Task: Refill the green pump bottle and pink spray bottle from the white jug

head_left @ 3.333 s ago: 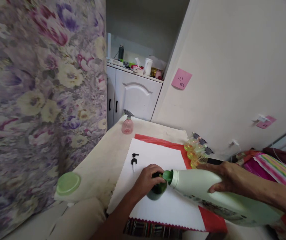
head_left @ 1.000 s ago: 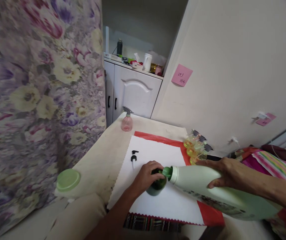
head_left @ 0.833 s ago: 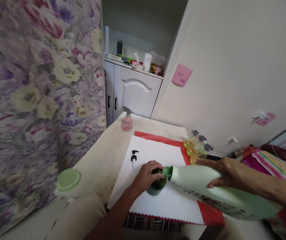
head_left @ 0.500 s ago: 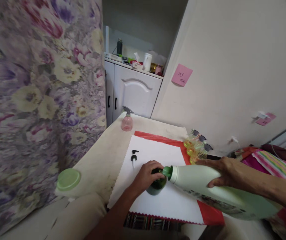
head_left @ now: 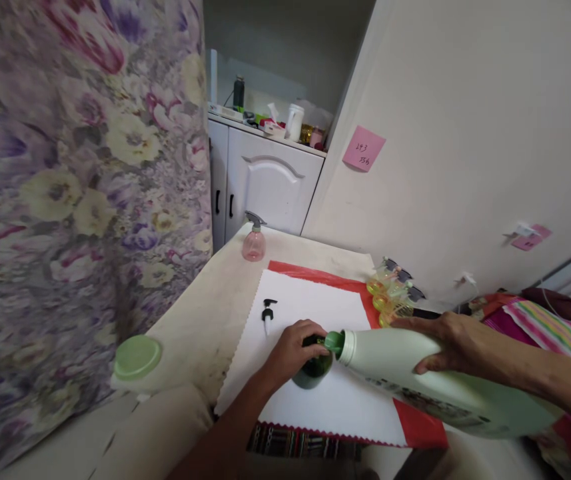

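My left hand [head_left: 292,348] is wrapped round the neck of a dark green pump bottle [head_left: 312,375], which stands on a white sheet [head_left: 352,413]. With my right hand [head_left: 448,343] I grip a large pale green jug [head_left: 410,357], tipped onto its side. The jug's green spout [head_left: 334,341] is at the small bottle's mouth; my fingers partly hide that mouth, and I cannot make out any flow. A black pump head [head_left: 268,311] with a white tube lies on the sheet, up and left of my left hand.
A pink spray bottle [head_left: 254,245] stands at the table's far left corner. Several yellow-bottomed clear items [head_left: 385,297] and sunglasses [head_left: 399,270] sit at the right edge by the wall. A round green lid [head_left: 138,357] is at the lower left. Red cloth [head_left: 422,427] shows beneath the sheet.
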Demonstrator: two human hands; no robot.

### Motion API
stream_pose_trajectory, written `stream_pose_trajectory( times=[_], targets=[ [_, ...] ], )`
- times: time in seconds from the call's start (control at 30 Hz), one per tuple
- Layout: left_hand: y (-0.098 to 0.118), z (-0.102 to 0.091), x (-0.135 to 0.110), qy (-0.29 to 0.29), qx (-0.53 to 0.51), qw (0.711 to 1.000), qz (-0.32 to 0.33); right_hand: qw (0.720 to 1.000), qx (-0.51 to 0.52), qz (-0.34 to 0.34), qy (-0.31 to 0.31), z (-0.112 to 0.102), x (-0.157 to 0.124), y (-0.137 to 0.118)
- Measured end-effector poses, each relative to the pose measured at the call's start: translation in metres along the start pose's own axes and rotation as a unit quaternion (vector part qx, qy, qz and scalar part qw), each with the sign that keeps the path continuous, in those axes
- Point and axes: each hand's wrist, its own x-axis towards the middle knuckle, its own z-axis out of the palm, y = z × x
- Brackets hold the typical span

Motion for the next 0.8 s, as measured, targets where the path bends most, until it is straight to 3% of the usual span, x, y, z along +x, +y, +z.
stream_pose_trajectory(
  times=[0.8],
  targets=[
    [-0.0017, -0.0011, 0.0000, 0.000, -0.004, 1.000, 0.008, 1.000, 0.001, -0.009, 0.008, -0.0010, -0.0002, -0.0023]
  ],
)
